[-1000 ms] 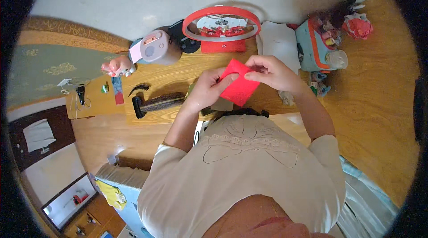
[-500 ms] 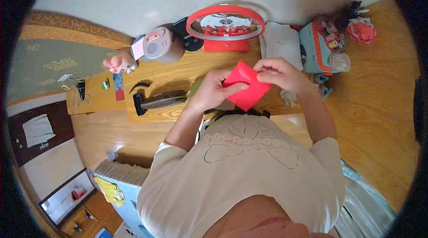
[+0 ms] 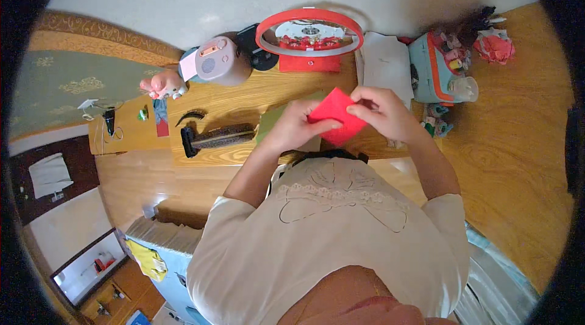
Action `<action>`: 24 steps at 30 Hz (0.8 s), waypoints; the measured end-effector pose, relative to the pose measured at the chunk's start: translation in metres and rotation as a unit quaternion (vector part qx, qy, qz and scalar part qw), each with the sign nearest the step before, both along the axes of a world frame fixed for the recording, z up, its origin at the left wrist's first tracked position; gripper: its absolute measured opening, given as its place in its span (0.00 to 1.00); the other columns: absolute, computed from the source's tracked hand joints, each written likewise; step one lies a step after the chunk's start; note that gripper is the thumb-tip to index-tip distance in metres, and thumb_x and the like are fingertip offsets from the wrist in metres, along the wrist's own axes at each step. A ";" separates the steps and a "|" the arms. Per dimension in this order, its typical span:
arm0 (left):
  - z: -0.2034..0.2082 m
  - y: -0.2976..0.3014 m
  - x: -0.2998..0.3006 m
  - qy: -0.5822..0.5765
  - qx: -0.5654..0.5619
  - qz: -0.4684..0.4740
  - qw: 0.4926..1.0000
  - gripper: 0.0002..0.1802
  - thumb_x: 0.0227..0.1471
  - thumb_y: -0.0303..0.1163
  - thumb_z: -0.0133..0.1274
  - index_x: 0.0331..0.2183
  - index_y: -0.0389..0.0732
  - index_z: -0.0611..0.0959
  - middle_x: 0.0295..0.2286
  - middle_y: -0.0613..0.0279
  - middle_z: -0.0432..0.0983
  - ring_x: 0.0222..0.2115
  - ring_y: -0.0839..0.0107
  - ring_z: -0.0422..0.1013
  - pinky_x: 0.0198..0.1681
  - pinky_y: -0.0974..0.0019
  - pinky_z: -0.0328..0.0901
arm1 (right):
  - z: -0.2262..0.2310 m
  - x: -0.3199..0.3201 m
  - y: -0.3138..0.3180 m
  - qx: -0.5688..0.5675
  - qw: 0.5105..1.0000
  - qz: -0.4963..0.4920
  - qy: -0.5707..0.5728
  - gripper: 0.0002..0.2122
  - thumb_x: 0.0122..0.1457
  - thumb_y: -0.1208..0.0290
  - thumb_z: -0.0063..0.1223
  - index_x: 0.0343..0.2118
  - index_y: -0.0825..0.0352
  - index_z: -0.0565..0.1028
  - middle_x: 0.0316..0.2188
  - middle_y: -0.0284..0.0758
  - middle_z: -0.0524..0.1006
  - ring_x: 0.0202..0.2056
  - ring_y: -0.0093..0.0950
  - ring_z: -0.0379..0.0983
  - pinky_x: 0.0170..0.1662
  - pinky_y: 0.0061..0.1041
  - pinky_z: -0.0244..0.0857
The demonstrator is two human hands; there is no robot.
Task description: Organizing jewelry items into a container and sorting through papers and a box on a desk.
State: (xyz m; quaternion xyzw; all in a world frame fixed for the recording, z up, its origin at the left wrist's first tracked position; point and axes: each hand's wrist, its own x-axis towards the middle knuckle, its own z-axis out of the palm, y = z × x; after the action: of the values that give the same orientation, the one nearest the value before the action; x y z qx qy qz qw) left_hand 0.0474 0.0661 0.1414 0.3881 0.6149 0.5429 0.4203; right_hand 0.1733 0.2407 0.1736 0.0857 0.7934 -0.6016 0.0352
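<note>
Between both hands: red paper [image 3: 334, 114].

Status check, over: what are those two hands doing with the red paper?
Left hand and right hand both pinching the red paper. Paper held above the wooden desk. Nothing between the hands.

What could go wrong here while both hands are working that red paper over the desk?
1. The red paper is held in the air, pinched between the left hand and right hand, with no flat support under it, so any crease may come out crooked.
2. The desk is crowded. A brush lies close by the left hand, and small figures sit by the right wrist, so an elbow or wrist might knock them.
</note>
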 end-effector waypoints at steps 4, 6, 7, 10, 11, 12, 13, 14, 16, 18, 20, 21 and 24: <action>-0.008 -0.005 -0.009 -0.071 -0.013 0.025 0.997 0.11 0.45 0.29 0.57 0.34 0.37 0.80 0.26 0.71 0.76 0.27 0.83 0.68 0.33 0.76 0.64 | 0.002 0.001 0.005 -0.050 0.998 -0.029 -0.027 0.06 0.54 0.71 0.52 0.31 0.68 0.70 0.23 0.26 0.70 0.27 0.13 0.64 0.28 0.16 0.60; -0.003 -0.007 -0.011 -0.205 0.001 0.015 0.979 0.12 0.46 0.27 0.56 0.37 0.37 0.78 0.28 0.71 0.75 0.28 0.83 0.69 0.33 0.75 0.65 | -0.011 0.003 0.003 -0.050 0.998 -0.026 0.020 0.07 0.54 0.71 0.52 0.29 0.69 0.70 0.22 0.26 0.69 0.26 0.12 0.62 0.26 0.15 0.59; -0.003 -0.006 -0.007 -0.202 0.023 0.029 0.979 0.13 0.47 0.27 0.55 0.38 0.37 0.77 0.29 0.70 0.75 0.28 0.82 0.69 0.33 0.75 0.65 | -0.015 0.002 -0.001 -0.036 0.997 -0.053 0.045 0.07 0.54 0.71 0.52 0.29 0.68 0.69 0.22 0.25 0.67 0.25 0.12 0.61 0.26 0.15 0.57; -0.010 0.004 0.020 -0.053 0.109 0.102 0.987 0.15 0.48 0.25 0.54 0.41 0.37 0.75 0.31 0.69 0.75 0.29 0.82 0.69 0.34 0.75 0.65 | -0.031 -0.001 -0.008 -0.034 0.989 -0.117 0.083 0.07 0.54 0.71 0.52 0.27 0.67 0.68 0.21 0.22 0.64 0.24 0.11 0.58 0.24 0.15 0.53; -0.009 -0.001 0.017 -0.163 0.046 0.074 0.983 0.15 0.47 0.25 0.55 0.40 0.37 0.76 0.32 0.69 0.75 0.32 0.81 0.69 0.36 0.74 0.65 | -0.041 -0.002 -0.007 -0.061 0.988 -0.125 0.071 0.07 0.54 0.71 0.53 0.26 0.67 0.67 0.21 0.22 0.63 0.24 0.11 0.57 0.24 0.15 0.52; -0.009 -0.001 0.016 -0.154 0.045 0.063 0.985 0.14 0.47 0.25 0.55 0.40 0.37 0.76 0.33 0.68 0.75 0.32 0.80 0.70 0.35 0.74 0.66 | -0.047 -0.002 -0.006 -0.087 0.986 -0.133 0.058 0.08 0.54 0.71 0.53 0.25 0.66 0.67 0.20 0.21 0.62 0.23 0.11 0.56 0.24 0.14 0.51; -0.010 -0.002 0.013 -0.141 0.041 0.056 0.987 0.14 0.47 0.25 0.55 0.39 0.38 0.76 0.33 0.67 0.75 0.32 0.79 0.70 0.34 0.73 0.67 | -0.037 -0.004 -0.005 -0.160 0.976 -0.143 0.032 0.06 0.54 0.71 0.53 0.26 0.66 0.68 0.21 0.20 0.63 0.25 0.11 0.57 0.26 0.14 0.51; -0.010 -0.003 0.010 -0.129 0.038 0.049 0.990 0.14 0.47 0.26 0.55 0.39 0.38 0.76 0.34 0.66 0.75 0.32 0.78 0.71 0.33 0.72 0.67 | -0.039 -0.003 -0.005 -0.178 0.973 -0.147 0.025 0.06 0.54 0.71 0.52 0.27 0.66 0.68 0.21 0.20 0.63 0.25 0.11 0.57 0.27 0.14 0.52; -0.013 -0.006 0.006 -0.157 0.065 0.013 0.985 0.15 0.45 0.27 0.57 0.39 0.39 0.76 0.34 0.66 0.74 0.34 0.77 0.71 0.35 0.71 0.67 | -0.045 0.001 -0.006 -0.212 0.965 -0.153 0.010 0.06 0.54 0.71 0.52 0.28 0.66 0.69 0.22 0.20 0.64 0.26 0.11 0.58 0.28 0.14 0.53; -0.019 -0.006 0.005 -0.197 0.099 -0.038 0.975 0.16 0.44 0.27 0.58 0.39 0.39 0.76 0.34 0.67 0.74 0.34 0.77 0.70 0.36 0.71 0.66 | -0.056 0.011 -0.024 -0.354 0.916 -0.189 -0.022 0.05 0.54 0.70 0.51 0.30 0.66 0.70 0.23 0.21 0.66 0.27 0.11 0.59 0.30 0.14 0.54; -0.034 -0.010 0.006 -0.250 0.137 -0.092 0.954 0.15 0.45 0.27 0.57 0.39 0.41 0.77 0.33 0.70 0.75 0.33 0.79 0.70 0.35 0.72 0.66 | -0.057 0.011 -0.032 -0.428 0.885 -0.181 -0.022 0.06 0.54 0.71 0.51 0.32 0.66 0.71 0.25 0.22 0.68 0.29 0.12 0.61 0.32 0.15 0.56; -0.043 -0.014 0.004 -0.299 0.089 -0.081 0.947 0.16 0.44 0.27 0.57 0.39 0.41 0.77 0.33 0.70 0.74 0.34 0.79 0.69 0.37 0.72 0.65 | -0.055 0.009 -0.032 -0.434 0.887 -0.158 -0.004 0.06 0.54 0.71 0.51 0.32 0.67 0.71 0.26 0.23 0.69 0.30 0.13 0.63 0.33 0.15 0.57; -0.032 -0.010 0.003 -0.320 0.040 -0.011 0.946 0.16 0.44 0.26 0.58 0.39 0.42 0.77 0.33 0.71 0.74 0.36 0.79 0.69 0.39 0.71 0.64 | -0.028 0.005 -0.015 -0.213 0.970 -0.115 0.016 0.06 0.54 0.72 0.51 0.34 0.67 0.72 0.28 0.25 0.71 0.32 0.13 0.65 0.34 0.15 0.59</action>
State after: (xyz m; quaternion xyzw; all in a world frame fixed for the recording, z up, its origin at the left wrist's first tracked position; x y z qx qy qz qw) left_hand 0.0508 0.0559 0.1098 0.2170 0.4213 0.6583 0.5849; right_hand 0.1779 0.2253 0.1453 0.1577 0.6324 -0.7578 -0.0297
